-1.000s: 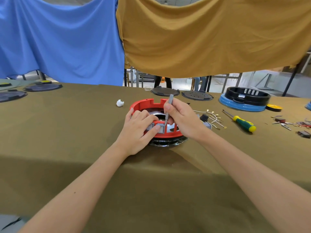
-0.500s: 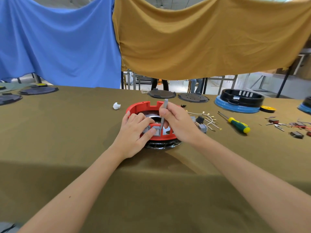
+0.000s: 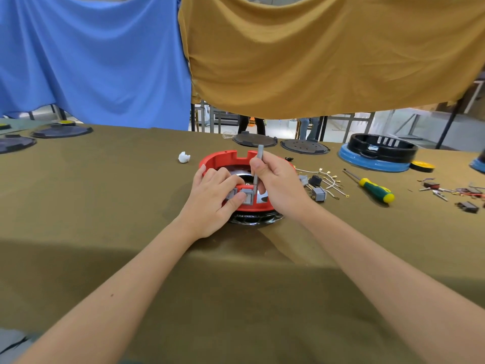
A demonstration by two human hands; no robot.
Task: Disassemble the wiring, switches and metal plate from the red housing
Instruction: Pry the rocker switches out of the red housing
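Blue cloth (image 3: pixel 91 56) and tan cloth (image 3: pixel 328 53) hang behind an olive-covered table (image 3: pixel 105 206) that fills the view, with wide bare cover near and to the left. Dark round lids (image 3: pixel 60 131) sit along the far left edge, and two more (image 3: pixel 304 147) along the far edge at centre. A black ring on a blue base (image 3: pixel 378 153) stands far right. The red housing (image 3: pixel 225 158) rests at centre on a black grille (image 3: pixel 256 219), well back from the near edge. The left hand (image 3: pixel 210 203) curls over its near wall, thumb pressing a grey switch (image 3: pixel 246 197). The right hand (image 3: pixel 280 182) pinches a thin grey tool (image 3: pixel 258 164), upright, tip down beside that switch. Just right lie loose wires (image 3: pixel 328 181), freed switches (image 3: pixel 319 193) and a green-handled screwdriver (image 3: pixel 375 189). A white scrap (image 3: pixel 183 157) lies to the left of the housing.
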